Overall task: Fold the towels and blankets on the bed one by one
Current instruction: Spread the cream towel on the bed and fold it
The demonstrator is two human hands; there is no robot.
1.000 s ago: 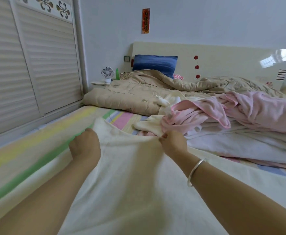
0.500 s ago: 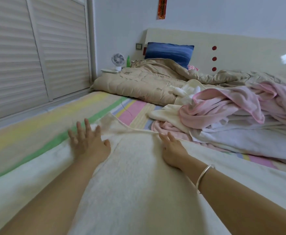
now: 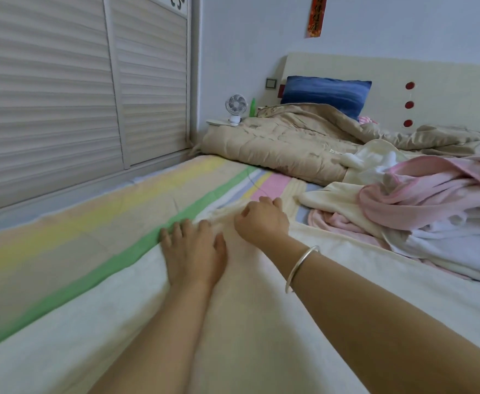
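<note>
Our left hand (image 3: 193, 253) lies flat on the white towel (image 3: 247, 322). Its fingers are straight and spread, and it holds nothing. Our right hand (image 3: 262, 220) is just past it, with its fingers curled down on the towel's far edge, where the cloth is bunched up. The towel is spread on the striped sheet (image 3: 90, 237) right in front of us. To the right sits a pile of pink and white blankets (image 3: 432, 194). Further off lie a tan quilt (image 3: 284, 143) and a blue pillow (image 3: 324, 93).

**Bedroom, soft even daylight**

Upper left: white louvred sliding doors (image 3: 62, 95). Pale blue-grey wall (image 3: 247, 38) behind, red paper strip (image 3: 315, 15) at top. Cream headboard (image 3: 446, 78), three red dots, upper right. Bed (image 3: 90, 237) in pastel-striped sheet. Small white fan (image 3: 236, 105) and green bottle (image 3: 252, 103) left of headboard.
</note>
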